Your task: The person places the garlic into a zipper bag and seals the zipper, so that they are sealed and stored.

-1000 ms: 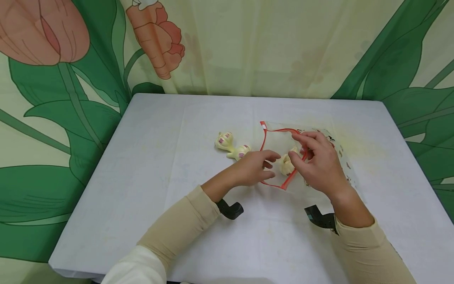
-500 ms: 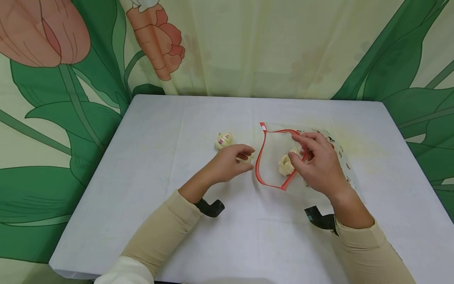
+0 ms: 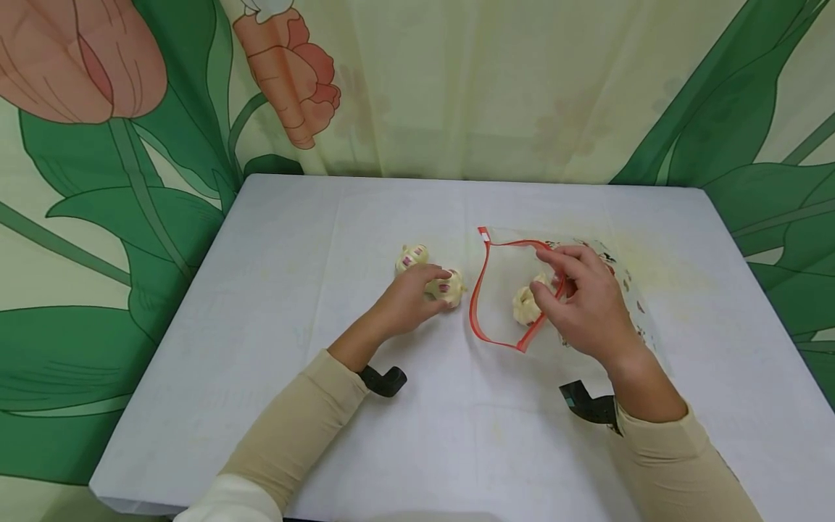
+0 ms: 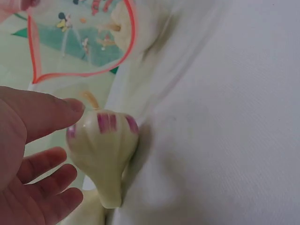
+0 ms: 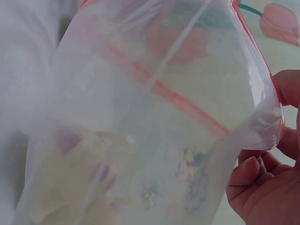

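Observation:
A pale garlic bulb (image 3: 449, 288) with purple patches lies on the table, its stem toward the left. My left hand (image 3: 406, 299) is right at it, thumb and fingers spread on either side; in the left wrist view a fingertip meets or nearly meets the bulb (image 4: 104, 140) while the other fingers are loose. A second bulb (image 3: 412, 254) lies just behind. My right hand (image 3: 590, 304) pinches the rim of a clear zip bag (image 3: 475, 319) with a red edge, its mouth standing open leftward. Another bulb (image 3: 525, 306) shows inside the bag.
The table (image 3: 261, 362) has a white cloth. Behind it hangs a curtain (image 3: 457, 87) printed with large flowers and leaves. Cartoon figures (image 5: 187, 171) are printed on the bag. Black wrist mounts (image 3: 590, 402) sit on both forearms.
My left hand has drawn back left from the bag's mouth to the nearer loose bulb. The bag's left rim has sprung outward. My right hand has kept its hold.

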The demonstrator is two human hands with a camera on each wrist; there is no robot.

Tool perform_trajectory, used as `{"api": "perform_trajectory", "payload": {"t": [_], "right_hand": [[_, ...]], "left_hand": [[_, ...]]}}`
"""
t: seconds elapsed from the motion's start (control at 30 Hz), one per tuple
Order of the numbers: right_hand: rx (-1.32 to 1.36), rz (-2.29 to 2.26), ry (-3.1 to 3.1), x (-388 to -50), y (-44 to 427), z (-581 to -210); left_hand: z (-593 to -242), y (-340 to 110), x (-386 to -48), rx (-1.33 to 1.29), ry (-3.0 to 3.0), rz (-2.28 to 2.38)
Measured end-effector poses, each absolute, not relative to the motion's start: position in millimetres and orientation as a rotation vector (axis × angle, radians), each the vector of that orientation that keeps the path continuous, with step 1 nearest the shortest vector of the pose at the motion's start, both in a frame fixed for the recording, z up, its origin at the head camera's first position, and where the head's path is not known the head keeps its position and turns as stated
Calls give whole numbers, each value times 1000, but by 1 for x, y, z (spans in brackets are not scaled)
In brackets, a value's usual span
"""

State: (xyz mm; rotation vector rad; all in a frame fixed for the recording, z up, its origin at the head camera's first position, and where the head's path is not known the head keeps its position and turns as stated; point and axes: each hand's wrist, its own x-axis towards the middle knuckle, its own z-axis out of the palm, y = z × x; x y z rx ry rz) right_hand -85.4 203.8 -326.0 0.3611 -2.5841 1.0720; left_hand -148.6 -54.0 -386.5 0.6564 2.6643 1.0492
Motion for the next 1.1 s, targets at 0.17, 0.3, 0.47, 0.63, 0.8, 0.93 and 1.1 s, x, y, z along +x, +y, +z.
{"api": "perform_trajectory", "payload": {"t": [0.17,0.3,0.47,0.63,0.8,0.93,1.1], "right_hand": [[365,1075,-2578,-85,204,-326],[360,1078,-2580,-84,203,-326],[356,1066,-2581,-84,203,-325],[350,1066,-2582,-84,203,-325],[357,1064,-2582,-84,203,-325],[367,1065,-2579,-84,203,-325],[364,1074,-2581,-84,203,-325]], "left_hand": [[-393,-50,-152,716,2714,936],[-395,-48,-151,731,2762,843],[-393,-48,-149,688,2785,809],[-386,-48,-149,643,2784,742],[-383,-48,-150,570,2756,729],[-385,-48,-148,525,2724,753],[-387,-52,-147,582,2750,737]]}}
